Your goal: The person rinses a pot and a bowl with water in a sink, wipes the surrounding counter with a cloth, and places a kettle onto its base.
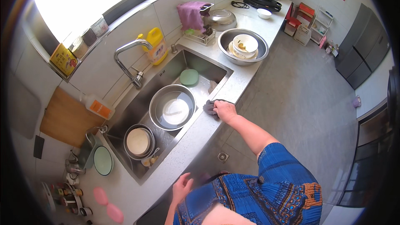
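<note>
My right hand (225,111) is closed on a dark grey cloth (211,107), pressed against the front strip of the pale countertop (196,135) beside the sink. Down by the counter's front edge, my left hand (182,186) holds nothing, its fingers loosely apart. Inside the steel sink (168,138) a large metal basin (154,107) holds water. Nearer the left end sit stacked bowls (138,141) in a dark pot, with spoons (151,161) alongside. A green round dish (189,77) lies at the sink's far end, close to a brownish cloth (213,86).
A curved faucet (121,54) rises behind the sink, next to a yellow jug (157,46). Right of the sink, a metal basin (264,46) holds bowls. A dish rack (200,37) carries a purple cloth (189,14). At left are a green bowl (103,161) and pink containers (114,213).
</note>
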Motion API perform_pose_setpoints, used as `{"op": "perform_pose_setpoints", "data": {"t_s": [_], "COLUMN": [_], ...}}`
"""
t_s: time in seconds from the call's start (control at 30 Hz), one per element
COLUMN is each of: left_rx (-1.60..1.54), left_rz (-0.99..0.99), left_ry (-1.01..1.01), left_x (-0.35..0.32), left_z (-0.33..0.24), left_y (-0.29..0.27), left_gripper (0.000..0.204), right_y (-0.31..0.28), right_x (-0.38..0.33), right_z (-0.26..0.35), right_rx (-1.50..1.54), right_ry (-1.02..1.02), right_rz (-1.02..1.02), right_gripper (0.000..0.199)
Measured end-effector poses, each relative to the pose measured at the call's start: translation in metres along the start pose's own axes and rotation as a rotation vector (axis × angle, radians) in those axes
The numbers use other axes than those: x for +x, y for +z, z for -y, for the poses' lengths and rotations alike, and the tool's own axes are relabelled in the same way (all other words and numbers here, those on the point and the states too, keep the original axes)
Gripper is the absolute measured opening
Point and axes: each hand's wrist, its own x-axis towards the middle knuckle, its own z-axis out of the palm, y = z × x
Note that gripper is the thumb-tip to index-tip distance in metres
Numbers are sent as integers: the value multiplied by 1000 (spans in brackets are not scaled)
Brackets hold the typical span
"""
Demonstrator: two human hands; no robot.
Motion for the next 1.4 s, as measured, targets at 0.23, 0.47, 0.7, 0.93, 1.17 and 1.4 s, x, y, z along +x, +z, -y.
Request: {"op": "perform_pose_setpoints", "data": {"t_s": [0.23,0.47,0.7,0.93,1.17,1.4], "left_rx": [14,54,24,47,83,85], "left_rz": [-16,-50,-33,-8,3,104], "left_ry": [19,48,-23,-19,63,78], "left_x": [-1,-3,-5,1,10,19], "left_z": [-9,-5,10,-9,3,-20], "left_y": [5,2,7,8,8,-2], "left_gripper": [36,36,37,38,41,39], "right_y": [-12,-33,7,1,-8,-28], "right_x": [2,14,3,9,5,-8], "right_z": [15,26,16,13,23,24], "right_rx": [57,-130,-109,-77,46,149], "right_ry": [184,113,15,44,95,186], "right_rz": [62,260,3,78,85,144], "right_gripper": [31,40,26,30,35,37]}}
